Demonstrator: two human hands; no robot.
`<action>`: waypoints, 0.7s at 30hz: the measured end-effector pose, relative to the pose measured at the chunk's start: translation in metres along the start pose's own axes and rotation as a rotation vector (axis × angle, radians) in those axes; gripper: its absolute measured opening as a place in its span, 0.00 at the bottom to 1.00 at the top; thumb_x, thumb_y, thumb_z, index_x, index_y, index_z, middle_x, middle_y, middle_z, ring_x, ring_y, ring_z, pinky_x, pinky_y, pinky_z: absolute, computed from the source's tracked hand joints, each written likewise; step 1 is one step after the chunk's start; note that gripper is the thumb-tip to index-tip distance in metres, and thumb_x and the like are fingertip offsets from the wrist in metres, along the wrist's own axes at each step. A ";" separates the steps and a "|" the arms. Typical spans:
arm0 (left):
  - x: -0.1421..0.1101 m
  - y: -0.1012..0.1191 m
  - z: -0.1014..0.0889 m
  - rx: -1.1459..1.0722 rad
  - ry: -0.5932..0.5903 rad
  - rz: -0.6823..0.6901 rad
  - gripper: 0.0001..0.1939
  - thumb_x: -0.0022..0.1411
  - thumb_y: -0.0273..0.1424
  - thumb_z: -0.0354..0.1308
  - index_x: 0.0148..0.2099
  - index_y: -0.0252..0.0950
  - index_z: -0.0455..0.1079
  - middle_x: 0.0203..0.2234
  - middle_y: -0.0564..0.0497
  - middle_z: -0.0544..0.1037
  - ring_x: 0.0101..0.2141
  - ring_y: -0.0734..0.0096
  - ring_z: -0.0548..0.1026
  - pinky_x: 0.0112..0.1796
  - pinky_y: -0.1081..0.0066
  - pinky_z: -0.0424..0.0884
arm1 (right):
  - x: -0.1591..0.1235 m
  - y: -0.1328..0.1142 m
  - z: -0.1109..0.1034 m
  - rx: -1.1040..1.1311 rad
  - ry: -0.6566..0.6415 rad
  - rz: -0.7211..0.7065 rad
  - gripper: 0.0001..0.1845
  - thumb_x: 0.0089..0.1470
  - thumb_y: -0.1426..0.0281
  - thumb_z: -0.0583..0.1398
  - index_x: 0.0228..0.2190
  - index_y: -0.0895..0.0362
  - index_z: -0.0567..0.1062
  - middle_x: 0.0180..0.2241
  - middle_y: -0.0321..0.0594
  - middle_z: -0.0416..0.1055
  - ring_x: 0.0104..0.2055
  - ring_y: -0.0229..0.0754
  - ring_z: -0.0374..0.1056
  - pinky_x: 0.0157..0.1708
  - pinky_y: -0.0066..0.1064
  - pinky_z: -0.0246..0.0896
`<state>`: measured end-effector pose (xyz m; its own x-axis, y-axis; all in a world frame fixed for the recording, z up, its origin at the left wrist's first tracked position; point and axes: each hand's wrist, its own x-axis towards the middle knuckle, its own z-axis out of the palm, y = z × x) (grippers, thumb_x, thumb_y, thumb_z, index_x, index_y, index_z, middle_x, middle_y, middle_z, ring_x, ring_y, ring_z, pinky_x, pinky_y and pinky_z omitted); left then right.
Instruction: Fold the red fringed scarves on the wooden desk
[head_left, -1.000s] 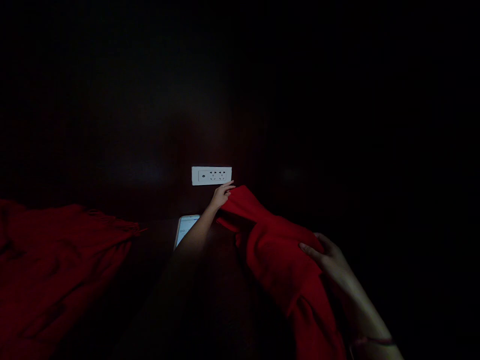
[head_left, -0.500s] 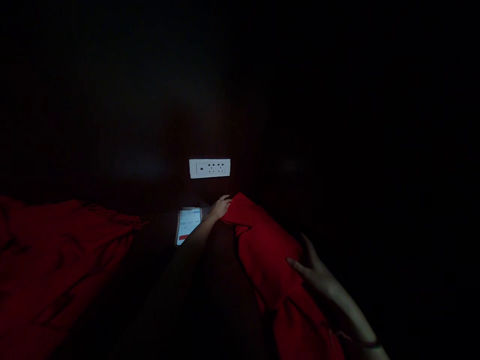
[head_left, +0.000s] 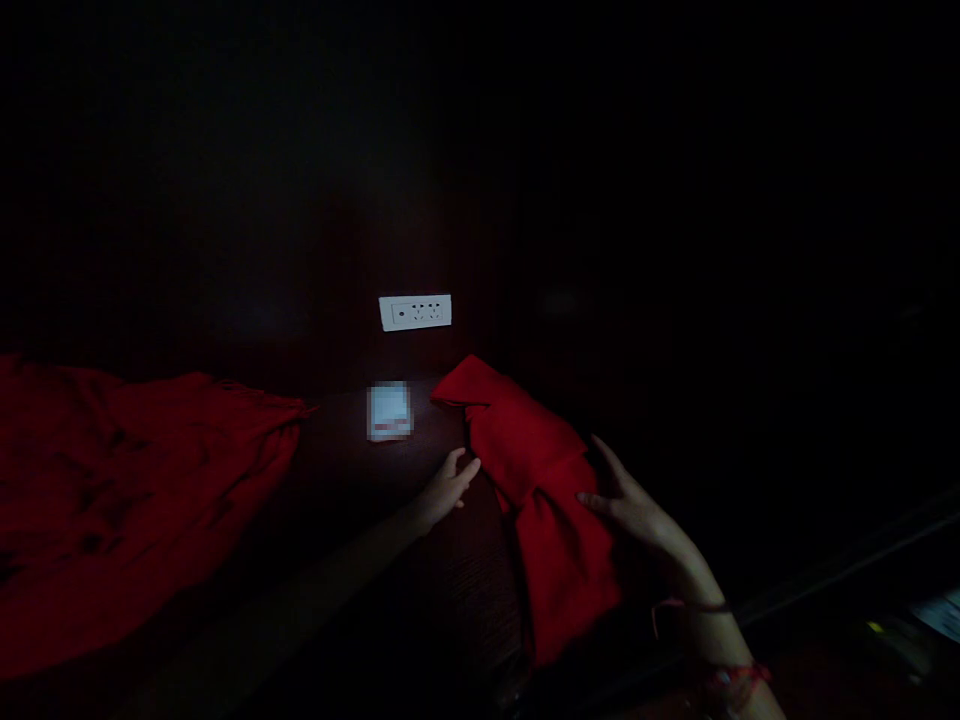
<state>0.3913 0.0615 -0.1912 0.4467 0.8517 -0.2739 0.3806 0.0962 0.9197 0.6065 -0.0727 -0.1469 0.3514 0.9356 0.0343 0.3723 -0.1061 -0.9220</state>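
Note:
A folded red cloth (head_left: 517,445) lies lengthwise on a dark wooden surface, with its far corner bent over. Beside its left edge is my left hand (head_left: 444,492), thumb and fingers apart and holding nothing; whether a fingertip touches the cloth is hard to tell. My right hand (head_left: 637,510) rests along the cloth's right edge, thumb on top and fingers spread. Dark bands show around the right wrist, with a red one further down the arm.
A second red cloth (head_left: 135,500) with a fringed edge spreads over the left side. A lit phone (head_left: 390,410), partly blurred out, lies behind my left hand. Above it a white socket plate (head_left: 416,313) is set in the dark wall. Lower right shows dim, unclear objects.
My left hand has let go of the cloth's far corner and drawn back toward me along its left edge. The view has shifted slightly, showing more at the lower right.

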 end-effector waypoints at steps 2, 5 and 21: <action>-0.037 0.000 0.012 -0.142 -0.110 -0.070 0.28 0.56 0.43 0.45 0.55 0.37 0.45 0.45 0.42 0.63 0.40 0.67 0.67 0.30 0.73 0.66 | 0.003 -0.011 0.002 0.192 0.006 0.042 0.45 0.36 0.69 0.61 0.54 0.54 0.46 0.52 0.48 0.54 0.47 0.47 0.59 0.43 0.38 0.59; -0.071 0.006 0.026 -0.340 -0.270 -0.167 0.27 0.53 0.46 0.47 0.51 0.36 0.53 0.40 0.43 0.68 0.39 0.67 0.68 0.31 0.73 0.65 | 0.012 -0.034 0.009 0.431 0.076 0.147 0.43 0.38 0.73 0.59 0.54 0.53 0.46 0.43 0.47 0.65 0.36 0.43 0.67 0.34 0.35 0.65; -0.105 0.024 0.062 -1.022 -0.469 0.090 0.13 0.53 0.23 0.49 0.43 0.27 0.63 0.33 0.46 0.74 0.36 0.69 0.71 0.43 0.68 0.63 | -0.049 -0.050 -0.015 0.616 -0.175 -0.037 0.45 0.41 0.77 0.57 0.54 0.45 0.39 0.35 0.32 0.68 0.31 0.31 0.67 0.31 0.25 0.65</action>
<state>0.4041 -0.0576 -0.1580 0.7811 0.6198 -0.0759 -0.4134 0.6043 0.6811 0.5831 -0.1178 -0.0967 0.1833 0.9816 0.0546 -0.1988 0.0914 -0.9758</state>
